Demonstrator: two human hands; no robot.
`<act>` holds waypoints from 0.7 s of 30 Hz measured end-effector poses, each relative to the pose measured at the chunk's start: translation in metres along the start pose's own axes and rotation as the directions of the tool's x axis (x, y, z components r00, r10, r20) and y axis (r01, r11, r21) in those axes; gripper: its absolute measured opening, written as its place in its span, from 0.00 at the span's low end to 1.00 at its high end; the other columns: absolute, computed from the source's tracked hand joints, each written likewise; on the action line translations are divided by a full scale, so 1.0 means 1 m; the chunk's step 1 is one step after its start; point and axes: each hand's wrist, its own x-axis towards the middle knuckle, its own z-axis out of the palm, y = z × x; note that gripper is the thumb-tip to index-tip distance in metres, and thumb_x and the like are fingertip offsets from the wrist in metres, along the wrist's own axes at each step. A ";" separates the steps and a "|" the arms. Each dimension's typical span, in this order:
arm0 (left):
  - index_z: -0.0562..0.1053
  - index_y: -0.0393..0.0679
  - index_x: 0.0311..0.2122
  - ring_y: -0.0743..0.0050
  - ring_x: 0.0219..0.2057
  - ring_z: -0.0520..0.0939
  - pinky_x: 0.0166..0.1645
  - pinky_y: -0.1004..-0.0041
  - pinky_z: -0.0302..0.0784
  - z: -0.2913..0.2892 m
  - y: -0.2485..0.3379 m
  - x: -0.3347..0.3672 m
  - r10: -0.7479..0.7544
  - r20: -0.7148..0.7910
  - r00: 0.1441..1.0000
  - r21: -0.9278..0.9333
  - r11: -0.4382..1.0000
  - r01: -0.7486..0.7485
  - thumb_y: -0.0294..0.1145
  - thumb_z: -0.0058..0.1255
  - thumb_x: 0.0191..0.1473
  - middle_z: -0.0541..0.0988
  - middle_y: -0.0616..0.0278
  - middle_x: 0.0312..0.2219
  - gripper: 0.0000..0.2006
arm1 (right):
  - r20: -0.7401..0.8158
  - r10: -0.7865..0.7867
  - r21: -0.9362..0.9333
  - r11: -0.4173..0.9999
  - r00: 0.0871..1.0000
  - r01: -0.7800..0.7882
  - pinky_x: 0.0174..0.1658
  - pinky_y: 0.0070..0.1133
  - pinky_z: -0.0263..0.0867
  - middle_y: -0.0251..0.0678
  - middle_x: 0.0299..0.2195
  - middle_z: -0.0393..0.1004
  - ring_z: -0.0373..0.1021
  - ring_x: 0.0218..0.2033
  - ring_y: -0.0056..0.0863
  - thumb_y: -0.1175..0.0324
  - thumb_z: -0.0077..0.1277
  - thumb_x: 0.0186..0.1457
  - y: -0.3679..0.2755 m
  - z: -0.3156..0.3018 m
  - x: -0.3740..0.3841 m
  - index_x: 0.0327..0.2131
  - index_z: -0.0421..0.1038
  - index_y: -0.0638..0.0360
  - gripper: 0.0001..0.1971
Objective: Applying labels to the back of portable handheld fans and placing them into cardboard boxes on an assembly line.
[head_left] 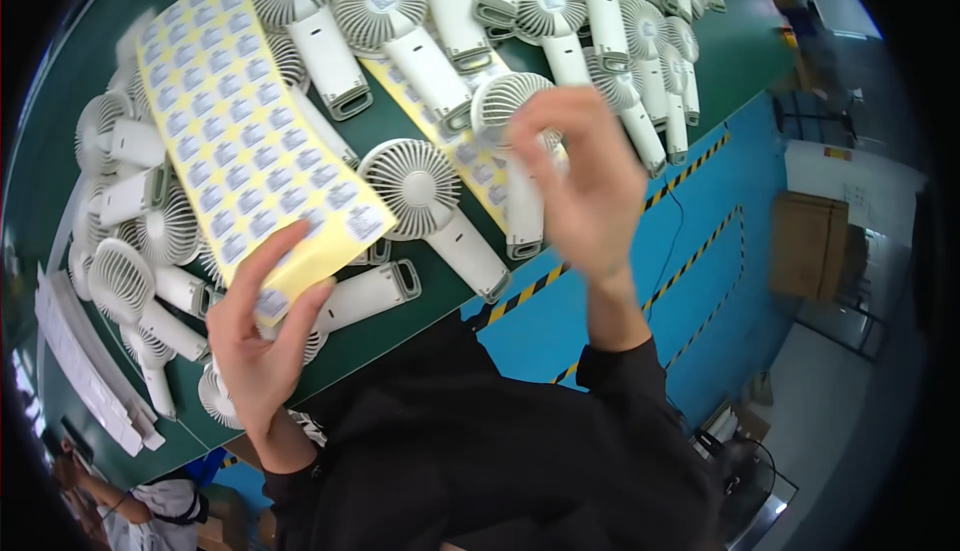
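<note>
My left hand [262,336] grips the lower end of a yellow sheet of stickers [255,121] between thumb and fingers. Rows of small pale stickers cover the sheet, which slants up and away over several fans. My right hand [590,176], blurred, is curled with its fingers drawn together over the head of a white handheld fan [507,101]. Whatever is between those fingers is too smeared to make out. Between my hands lies another white handheld fan [415,186], its round grille facing up. A fan handle [365,296] shows beside my left hand.
White fans [125,281] crowd the green table [400,326] at left, with more fans [600,11] along the far side. A second sticker sheet [490,173] lies under some fans. Pale strips [90,371] lie at the left edge. Another person's arm [110,499] shows at lower left.
</note>
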 end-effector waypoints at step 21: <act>0.72 0.33 0.50 0.72 0.42 0.77 0.45 0.78 0.72 0.003 -0.011 -0.002 0.008 -0.111 0.994 0.121 0.993 0.006 0.16 0.57 0.47 0.78 0.53 0.42 0.21 | 0.041 0.180 0.102 0.978 0.983 -0.183 0.50 0.21 0.63 0.41 0.43 0.75 0.70 0.43 0.25 0.78 0.51 0.56 0.064 -0.026 -0.008 0.35 0.71 0.65 0.03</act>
